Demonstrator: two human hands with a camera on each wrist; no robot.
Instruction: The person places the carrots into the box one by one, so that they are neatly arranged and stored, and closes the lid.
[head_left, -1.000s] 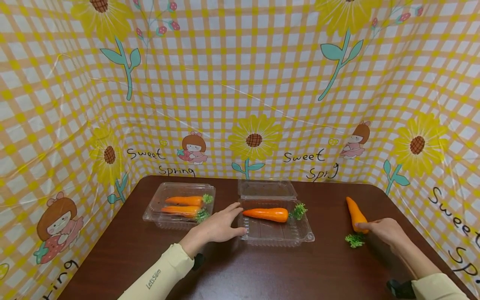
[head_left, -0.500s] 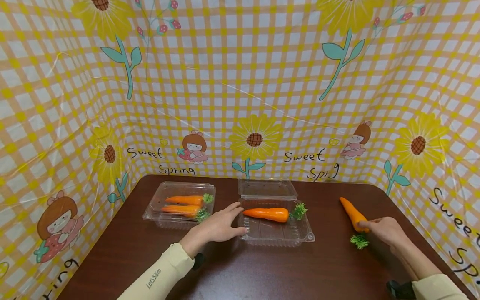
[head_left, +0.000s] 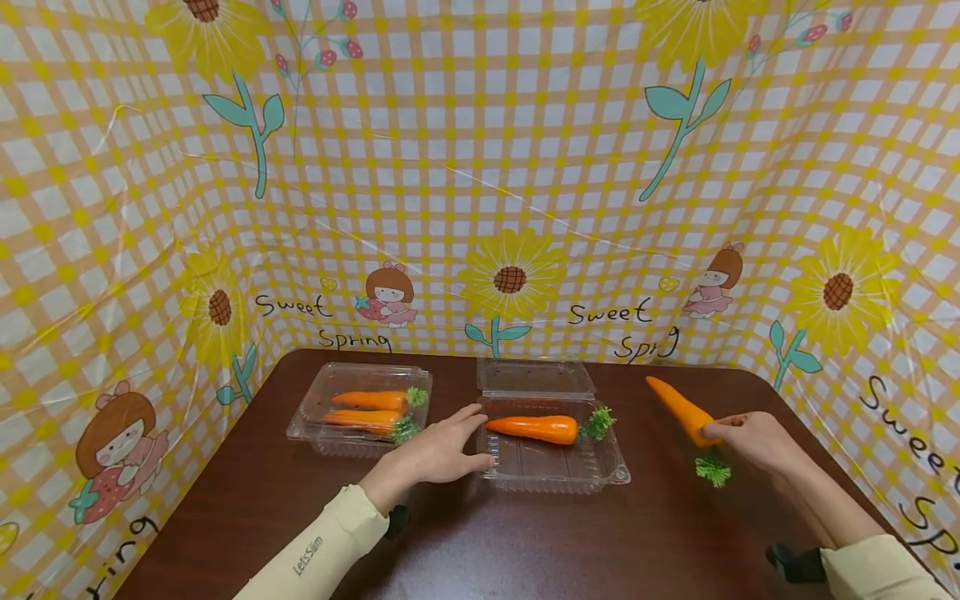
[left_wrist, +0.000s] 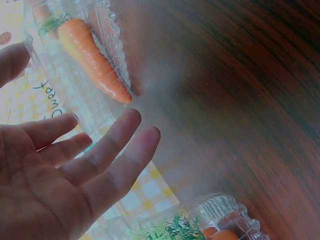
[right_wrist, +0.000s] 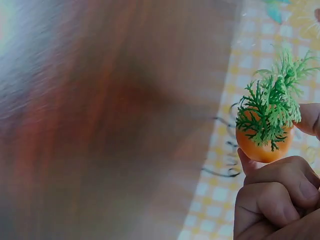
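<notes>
On the right side, my right hand (head_left: 753, 446) pinches an orange carrot (head_left: 678, 408) near its leafy end, its tip pointing away to the back left. Its green top (right_wrist: 272, 107) faces the camera in the right wrist view, between thumb and fingers. My left hand (head_left: 438, 450) has its fingers spread and rests at the left edge of an open clear plastic box (head_left: 540, 471). One carrot (head_left: 536, 429) lies in that box, tip to the left. The left wrist view shows the palm and fingers (left_wrist: 115, 140) holding nothing, close to the box.
A closed clear box (head_left: 311, 421) holding several carrots (head_left: 367, 400) stands left of the left hand. The open box's lid (head_left: 534, 377) lies folded back toward the cloth wall. Patterned cloth (head_left: 480, 167) surrounds the brown table (head_left: 465, 542) at the back and sides.
My right hand has lifted the carrot and brought it a little to the left and away from me, its tip swinging left. The left hand and both boxes stay where they were.
</notes>
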